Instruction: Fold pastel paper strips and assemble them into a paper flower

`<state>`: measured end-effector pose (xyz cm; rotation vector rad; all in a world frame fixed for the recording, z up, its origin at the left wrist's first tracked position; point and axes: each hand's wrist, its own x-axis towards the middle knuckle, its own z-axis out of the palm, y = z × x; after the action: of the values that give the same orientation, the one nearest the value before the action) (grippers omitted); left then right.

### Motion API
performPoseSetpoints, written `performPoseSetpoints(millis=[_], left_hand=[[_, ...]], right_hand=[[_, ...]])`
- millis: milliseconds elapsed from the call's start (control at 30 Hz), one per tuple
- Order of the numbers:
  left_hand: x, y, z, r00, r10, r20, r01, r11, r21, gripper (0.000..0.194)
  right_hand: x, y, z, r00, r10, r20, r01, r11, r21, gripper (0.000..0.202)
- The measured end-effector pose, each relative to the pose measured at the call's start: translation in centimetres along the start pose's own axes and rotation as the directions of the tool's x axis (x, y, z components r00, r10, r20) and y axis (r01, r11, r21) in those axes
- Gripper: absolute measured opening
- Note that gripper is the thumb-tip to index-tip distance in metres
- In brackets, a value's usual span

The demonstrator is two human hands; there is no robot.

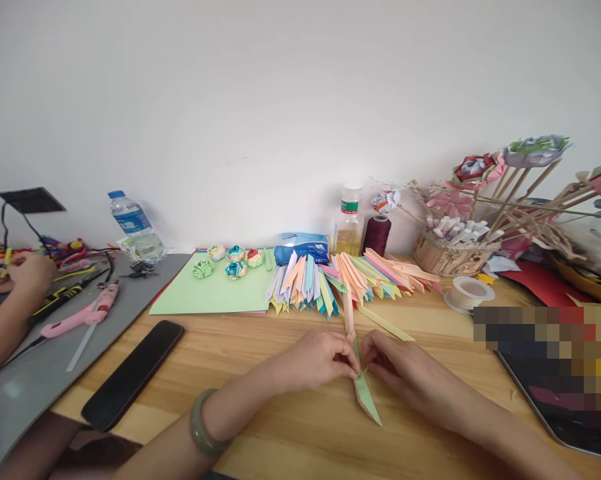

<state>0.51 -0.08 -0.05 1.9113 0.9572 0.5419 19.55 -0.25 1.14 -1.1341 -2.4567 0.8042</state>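
Note:
A folded paper strip, light green with a peach edge, slants toward me on the wooden table. My left hand pinches it from the left, thumb and fingers closed at its upper part. From the other side, the curled fingers of my right hand are closed on the same strip, close to my left fingertips. A peach strip runs up from between my hands toward the folded pieces. Just beyond lies a yellow-green strip. My fingers hide the fold where the papers meet.
Folded paper pieces lie in rows behind my hands, beside paper flowers on green sheets. At left are a black case, a pink glue gun and another person's hand. A tape roll and tablet sit right.

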Motion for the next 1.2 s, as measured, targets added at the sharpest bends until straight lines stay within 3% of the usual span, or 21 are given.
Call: performPoseSetpoints(millis=[233, 367, 467, 567, 700, 800, 1033, 1200], left_hand=[[0.0, 0.0, -0.4, 0.998, -0.011, 0.059, 0.014, 0.999, -0.047, 0.022], [0.0, 0.5, -0.7, 0.993, 0.110, 0.036, -0.115, 0.964, 0.240, 0.019], [-0.1, 0.6, -0.8, 0.979, 0.201, 0.040, -0.197, 0.872, 0.449, 0.021], [-0.1, 0.6, -0.9, 0.959, 0.276, 0.062, -0.264, 0.792, 0.550, 0.017], [-0.4, 0.6, -0.6, 0.945, 0.316, 0.089, -0.311, 0.775, 0.550, 0.009], [-0.9, 0.7, 0.1, 0.961, 0.272, 0.049, -0.246, 0.764, 0.596, 0.006], [-1.6, 1.3, 1.7, 0.984, 0.175, 0.018, -0.141, 0.721, 0.679, 0.030], [-1.9, 1.2, 2.2, 0.983, 0.173, -0.055, -0.104, 0.786, 0.609, 0.022]], right_hand=[[-0.6, -0.8, 0.5, 0.963, 0.222, -0.154, -0.250, 0.948, -0.196, 0.021], [-1.4, -2.5, 1.9, 0.954, 0.272, -0.129, -0.299, 0.908, -0.295, 0.013], [-1.3, -3.4, 2.1, 0.946, 0.308, -0.101, -0.323, 0.872, -0.368, 0.013], [-1.0, -4.3, 1.9, 0.941, 0.329, -0.079, -0.328, 0.829, -0.452, 0.009], [-1.0, -5.0, 2.1, 0.942, 0.303, -0.146, -0.335, 0.816, -0.471, 0.010], [-1.5, -5.0, 2.4, 0.939, 0.261, -0.223, -0.336, 0.828, -0.448, 0.004], [-2.1, -4.9, 2.9, 0.922, 0.157, -0.354, -0.314, 0.839, -0.445, 0.011], [-1.6, -5.0, 3.1, 0.901, 0.055, -0.429, -0.284, 0.824, -0.491, 0.013]])
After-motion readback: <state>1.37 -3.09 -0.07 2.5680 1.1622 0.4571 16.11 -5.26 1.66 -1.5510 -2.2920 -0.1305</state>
